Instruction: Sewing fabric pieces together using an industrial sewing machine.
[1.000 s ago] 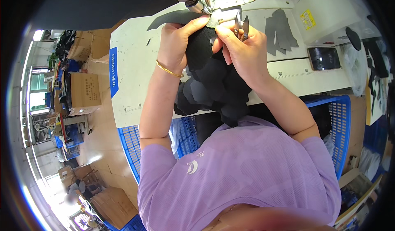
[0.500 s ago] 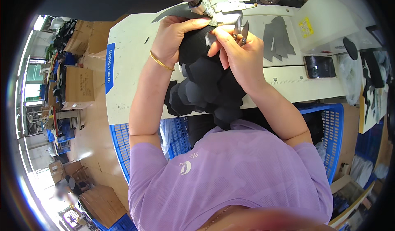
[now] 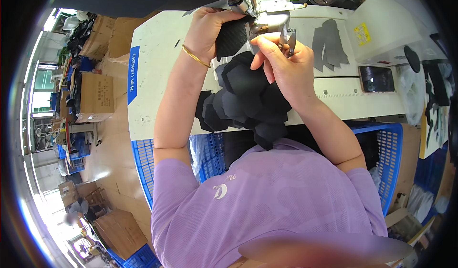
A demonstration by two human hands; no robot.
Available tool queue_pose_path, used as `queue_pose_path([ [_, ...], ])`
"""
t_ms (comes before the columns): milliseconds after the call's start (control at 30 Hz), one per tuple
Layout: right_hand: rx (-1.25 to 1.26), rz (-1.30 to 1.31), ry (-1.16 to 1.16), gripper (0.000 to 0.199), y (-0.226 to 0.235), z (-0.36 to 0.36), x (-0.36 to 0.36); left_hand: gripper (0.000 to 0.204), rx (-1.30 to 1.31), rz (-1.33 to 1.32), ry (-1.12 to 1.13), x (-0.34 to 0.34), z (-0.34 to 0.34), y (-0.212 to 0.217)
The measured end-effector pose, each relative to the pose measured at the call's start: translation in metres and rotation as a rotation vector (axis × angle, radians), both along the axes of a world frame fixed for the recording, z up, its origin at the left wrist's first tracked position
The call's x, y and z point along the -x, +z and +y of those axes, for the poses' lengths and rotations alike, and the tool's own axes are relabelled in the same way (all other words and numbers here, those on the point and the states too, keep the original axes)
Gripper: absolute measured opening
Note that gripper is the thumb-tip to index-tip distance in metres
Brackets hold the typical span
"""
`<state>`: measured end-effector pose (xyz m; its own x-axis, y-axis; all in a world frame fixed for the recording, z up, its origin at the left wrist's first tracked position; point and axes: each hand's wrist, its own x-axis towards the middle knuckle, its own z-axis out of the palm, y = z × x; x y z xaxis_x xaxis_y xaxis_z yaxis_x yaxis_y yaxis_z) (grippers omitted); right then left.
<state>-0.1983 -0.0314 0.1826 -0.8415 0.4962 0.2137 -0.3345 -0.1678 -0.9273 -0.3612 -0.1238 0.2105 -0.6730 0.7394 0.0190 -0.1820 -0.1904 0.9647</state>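
Observation:
My left hand pinches a black ribbed fabric piece at its far edge, close to the needle area of a sewing machine. The piece hangs from my fingers toward me. My right hand is just right of the needle area, its fingers curled round a pair of dark thread snips whose blades point away from me. Its thumb and fingertips come close to a metal part of the machine; whether they touch it is unclear. Nearer to me, overlapping black fabric pieces lie heaped at the table's front edge.
Grey fabric strips and a phone lie on the white machine table, right of my hands. Blue plastic baskets stand below the front edge. Cardboard boxes stand on the floor to the left.
The view has shifted slightly. My right fingertips have come away from the black piece, where they held a small light bit. The left hand still grips the piece, and more of its ribbed surface shows.

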Motion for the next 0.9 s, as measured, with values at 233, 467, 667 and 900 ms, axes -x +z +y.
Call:
queue_pose_path([
  [233,-0.007,-0.008,0.025,0.016,-0.002,0.000,-0.002,0.017,0.038,0.058,0.065,-0.007,0.004,0.005],
  [467,-0.010,-0.011,0.063,0.018,-0.005,0.002,-0.004,0.017,0.086,0.022,0.055,-0.005,0.002,0.007],
  [667,0.061,0.016,0.145,0.027,-0.009,-0.001,-0.009,0.016,0.019,0.036,0.029,0.001,0.002,0.001],
  [900,-0.098,-0.167,0.247,0.034,0.003,0.014,-0.036,0.018,-0.039,-0.066,0.031,0.001,0.001,-0.003],
])
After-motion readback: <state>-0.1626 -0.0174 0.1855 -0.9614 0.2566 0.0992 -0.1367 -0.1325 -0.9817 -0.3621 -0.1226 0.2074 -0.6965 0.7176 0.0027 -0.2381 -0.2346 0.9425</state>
